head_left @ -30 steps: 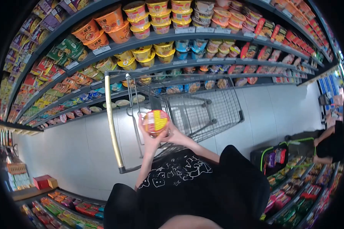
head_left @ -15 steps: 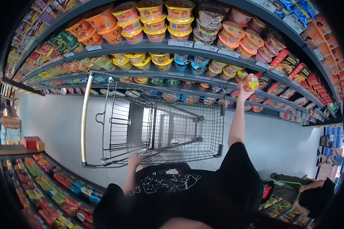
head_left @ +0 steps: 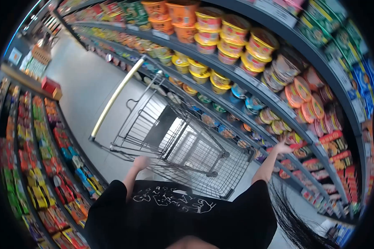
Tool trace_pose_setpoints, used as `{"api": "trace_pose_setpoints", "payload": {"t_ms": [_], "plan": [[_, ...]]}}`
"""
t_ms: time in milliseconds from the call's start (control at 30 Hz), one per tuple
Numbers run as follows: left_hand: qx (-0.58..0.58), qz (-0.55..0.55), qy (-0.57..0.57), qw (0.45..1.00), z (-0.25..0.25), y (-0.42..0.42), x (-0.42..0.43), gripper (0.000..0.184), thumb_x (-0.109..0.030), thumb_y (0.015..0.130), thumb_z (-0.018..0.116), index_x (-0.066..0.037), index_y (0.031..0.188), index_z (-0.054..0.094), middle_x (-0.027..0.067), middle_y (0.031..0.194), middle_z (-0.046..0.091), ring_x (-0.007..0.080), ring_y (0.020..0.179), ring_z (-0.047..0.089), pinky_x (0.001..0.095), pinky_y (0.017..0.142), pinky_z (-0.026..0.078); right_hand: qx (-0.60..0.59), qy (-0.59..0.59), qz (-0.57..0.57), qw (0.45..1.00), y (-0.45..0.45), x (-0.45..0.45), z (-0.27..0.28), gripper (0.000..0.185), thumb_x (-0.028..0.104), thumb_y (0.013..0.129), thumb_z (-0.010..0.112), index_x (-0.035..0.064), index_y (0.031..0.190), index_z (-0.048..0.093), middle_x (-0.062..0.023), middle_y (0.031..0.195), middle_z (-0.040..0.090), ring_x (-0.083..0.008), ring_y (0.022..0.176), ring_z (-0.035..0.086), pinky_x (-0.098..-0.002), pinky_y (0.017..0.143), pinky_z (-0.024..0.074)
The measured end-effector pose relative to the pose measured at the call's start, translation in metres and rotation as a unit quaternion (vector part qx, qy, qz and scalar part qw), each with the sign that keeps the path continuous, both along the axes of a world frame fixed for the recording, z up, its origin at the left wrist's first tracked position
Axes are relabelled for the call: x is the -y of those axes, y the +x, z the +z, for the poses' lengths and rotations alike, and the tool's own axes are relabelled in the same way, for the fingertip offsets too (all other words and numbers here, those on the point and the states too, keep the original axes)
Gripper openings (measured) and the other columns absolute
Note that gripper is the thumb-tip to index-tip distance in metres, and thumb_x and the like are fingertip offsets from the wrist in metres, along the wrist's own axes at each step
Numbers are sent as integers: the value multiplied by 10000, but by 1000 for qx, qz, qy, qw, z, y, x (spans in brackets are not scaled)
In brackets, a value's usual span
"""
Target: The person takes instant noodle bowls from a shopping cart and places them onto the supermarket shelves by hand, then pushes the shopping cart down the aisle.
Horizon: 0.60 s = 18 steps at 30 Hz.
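My right hand (head_left: 282,147) reaches to the edge of a middle shelf on the right, beside a yellow-and-red noodle cup (head_left: 293,137). Whether its fingers still touch that cup is too small to tell. My left hand (head_left: 141,163) is held low in front of my shirt, near the side of the cart, its fingers curled and blurred. Between the shelf and my body stands a wire shopping cart (head_left: 170,147), with no goods visible in its basket. Yellow noodle bowls (head_left: 197,70) and blue cups (head_left: 253,103) line the shelf beyond the cart.
The cart's yellow handle (head_left: 117,97) points to the left side. A second shelf with bagged goods (head_left: 39,174) runs along the left. A red box (head_left: 50,85) sits at that shelf's far end. Grey floor (head_left: 77,79) stretches up the aisle. Long dark hair hangs at the lower right.
The view has turned. The round cup, first between both hands, went to the shelf in my right hand and no longer shows clearly in it. My left hand came away from the cup earlier.
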<state>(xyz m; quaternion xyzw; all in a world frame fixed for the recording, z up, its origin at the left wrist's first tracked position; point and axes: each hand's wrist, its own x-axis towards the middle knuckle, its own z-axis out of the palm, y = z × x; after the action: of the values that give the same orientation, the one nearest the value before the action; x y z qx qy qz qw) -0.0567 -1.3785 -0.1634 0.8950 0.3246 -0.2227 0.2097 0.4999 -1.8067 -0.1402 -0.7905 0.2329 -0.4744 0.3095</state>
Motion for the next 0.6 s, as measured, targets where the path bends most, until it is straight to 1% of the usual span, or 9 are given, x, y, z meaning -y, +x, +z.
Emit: {"api": "trace_pose_setpoints", "payload": {"t_ms": [33,100,200,267,300,333,400,533,600], "plan": [[7,11,15,1000,1,-2,1,268,-283,715,452,-70,727,614,157,778,596,316,746,573,417,668,449,-103,31,-1,994,-29,-12,12,744,275,664,658,-140,1146,272,-269,1104,399,-382,1010,408,-406,889,310],[11,38,42,998,10,1,1,254,-279,690,478,-68,692,620,152,745,598,311,720,578,412,643,451,14,-105,113,988,-105,-40,0,653,230,702,619,-97,1165,295,-241,1108,416,-358,1026,411,-396,884,324],[23,58,71,996,7,-3,1,217,-274,662,532,-80,688,623,128,704,597,288,703,583,396,633,451,-253,-175,203,930,-241,-86,-50,657,227,702,608,-42,1205,283,-209,1204,349,-334,1101,356,-424,928,273],[44,69,71,994,12,-3,2,202,-278,665,543,-91,683,617,104,692,598,269,715,580,372,644,451,-553,-210,272,760,-333,-126,-58,647,316,699,591,8,1205,331,-187,1185,385,-305,1057,406,-434,863,331],[38,62,59,996,11,-4,0,209,-282,667,534,-89,679,614,108,695,598,271,705,580,375,639,452,-566,-147,465,665,-362,-127,-103,512,340,727,545,20,1114,454,-191,1113,456,-319,991,462,-425,788,386],[31,52,47,997,10,-5,-6,216,-285,668,525,-87,676,610,112,697,598,273,694,580,379,634,453,-540,-449,616,358,-385,-140,-184,356,291,753,501,-7,945,537,-199,944,532,-356,860,512,-419,716,418],[45,35,64,996,4,-9,-13,229,-283,675,498,-80,668,604,124,691,597,281,675,580,388,624,455,-488,-58,770,407,-437,-172,-162,291,265,720,539,-12,792,589,-183,737,578,-319,726,555,-392,608,430],[112,-13,27,993,6,-21,-31,240,-282,655,492,-76,605,603,120,612,583,284,609,576,388,574,454,-556,-104,714,412,-410,-276,-99,432,317,737,548,26,1052,495,-199,882,566,-264,911,535,-310,775,404],[169,-14,7,985,7,-30,-39,240,-294,639,508,-76,617,607,131,587,573,296,594,574,390,560,450,-538,150,730,395,-417,-341,-90,699,388,717,578,104,1258,240,-180,1138,444,-296,1063,425,-384,863,346]]}}
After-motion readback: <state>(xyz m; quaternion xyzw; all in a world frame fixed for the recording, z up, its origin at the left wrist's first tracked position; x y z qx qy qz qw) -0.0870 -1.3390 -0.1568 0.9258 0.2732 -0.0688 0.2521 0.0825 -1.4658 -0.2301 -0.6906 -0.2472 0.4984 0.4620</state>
